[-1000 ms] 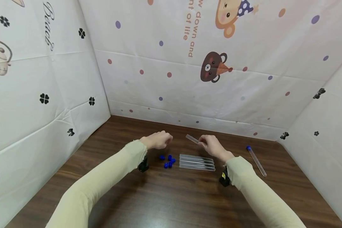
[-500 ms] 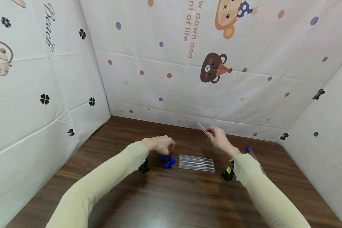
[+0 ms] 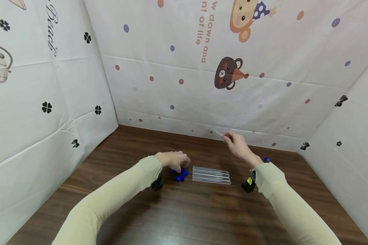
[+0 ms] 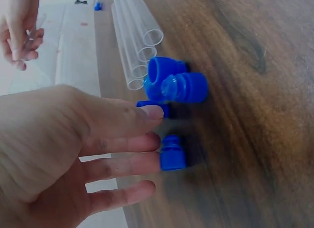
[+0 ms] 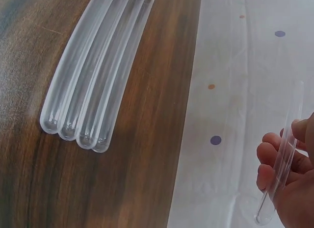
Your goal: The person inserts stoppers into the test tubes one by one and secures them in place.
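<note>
In the head view my left hand (image 3: 174, 160) is lowered over a cluster of blue caps (image 3: 182, 177). The left wrist view shows its fingers fairly straight; the thumb overlaps one blue cap (image 4: 142, 104), and another cap (image 4: 172, 157) stands by the fingertips. No cap is plainly gripped. Off the table, near the back wall, my right hand (image 3: 236, 144) holds a clear test tube (image 5: 282, 171) tilted, its rounded end below the fingers in the right wrist view. Between the hands several clear test tubes (image 3: 211, 175) lie side by side, open ends toward the caps.
At the right lies a tube with a blue cap (image 3: 266, 159), mostly hidden by the right sleeve. Printed white sheets (image 3: 171, 92) wall in the brown wooden table (image 3: 184, 214) at the back and both sides.
My left hand has come down and nearer onto the caps. The right hand has moved back and right, lifting its tube away from the row; its arm now covers most of the capped tube.
</note>
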{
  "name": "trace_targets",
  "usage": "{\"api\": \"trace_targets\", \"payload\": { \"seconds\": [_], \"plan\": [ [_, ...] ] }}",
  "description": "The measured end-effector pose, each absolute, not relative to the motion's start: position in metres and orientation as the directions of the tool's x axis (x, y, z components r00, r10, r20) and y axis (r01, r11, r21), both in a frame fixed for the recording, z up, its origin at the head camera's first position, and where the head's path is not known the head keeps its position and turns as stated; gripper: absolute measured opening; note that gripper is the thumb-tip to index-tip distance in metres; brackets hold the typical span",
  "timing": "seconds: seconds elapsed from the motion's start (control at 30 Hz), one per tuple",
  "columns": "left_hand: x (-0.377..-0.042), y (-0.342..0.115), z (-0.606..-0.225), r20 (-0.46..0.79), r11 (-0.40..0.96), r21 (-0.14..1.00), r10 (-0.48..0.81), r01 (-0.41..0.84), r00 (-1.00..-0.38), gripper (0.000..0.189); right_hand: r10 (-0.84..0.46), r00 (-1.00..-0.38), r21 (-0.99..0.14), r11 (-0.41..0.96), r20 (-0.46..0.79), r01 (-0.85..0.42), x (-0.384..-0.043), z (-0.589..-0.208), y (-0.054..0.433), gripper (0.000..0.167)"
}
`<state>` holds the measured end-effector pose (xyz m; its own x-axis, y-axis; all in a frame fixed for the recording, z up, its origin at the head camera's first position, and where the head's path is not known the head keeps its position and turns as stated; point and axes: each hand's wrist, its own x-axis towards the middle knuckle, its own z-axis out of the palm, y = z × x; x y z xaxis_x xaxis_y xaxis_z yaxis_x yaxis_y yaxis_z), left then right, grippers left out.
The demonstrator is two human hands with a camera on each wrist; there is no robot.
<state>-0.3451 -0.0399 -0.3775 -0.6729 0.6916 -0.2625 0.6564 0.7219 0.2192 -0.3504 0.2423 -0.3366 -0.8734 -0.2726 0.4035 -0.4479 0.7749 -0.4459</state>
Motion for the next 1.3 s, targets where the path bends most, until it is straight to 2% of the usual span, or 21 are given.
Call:
{"api": "trace_targets", "payload": {
  "seconds": [0.53, 0.7, 0.93, 1.3],
  "plan": [
    [-0.348, -0.036, -0.386, -0.167, 0.689, 0.21, 0.724, 0.694, -0.669, 0.015, -0.29, -0.877, -0.441, 0.777, 0.384, -0.45, -0.35, -0.333, 0.249, 0.025],
    [-0.353, -0.039, -0.382, -0.084, 0.678, 0.217, 0.73, 0.702, -0.678, 0.02, -0.317, -0.852, -0.407, 0.772, 0.418, -0.487, -0.35, -0.332, 0.25, 0.028],
    [-0.36, -0.044, -0.37, 0.057, 0.652, 0.246, 0.729, 0.717, -0.682, 0.011, -0.336, -0.84, -0.397, 0.765, 0.425, -0.507, -0.347, -0.328, 0.249, 0.028],
    [-0.362, -0.052, -0.35, 0.165, 0.661, 0.33, 0.662, 0.673, -0.731, 0.006, -0.385, -0.795, -0.357, 0.741, 0.469, -0.569, -0.342, -0.327, 0.24, 0.024]
  ]
}}
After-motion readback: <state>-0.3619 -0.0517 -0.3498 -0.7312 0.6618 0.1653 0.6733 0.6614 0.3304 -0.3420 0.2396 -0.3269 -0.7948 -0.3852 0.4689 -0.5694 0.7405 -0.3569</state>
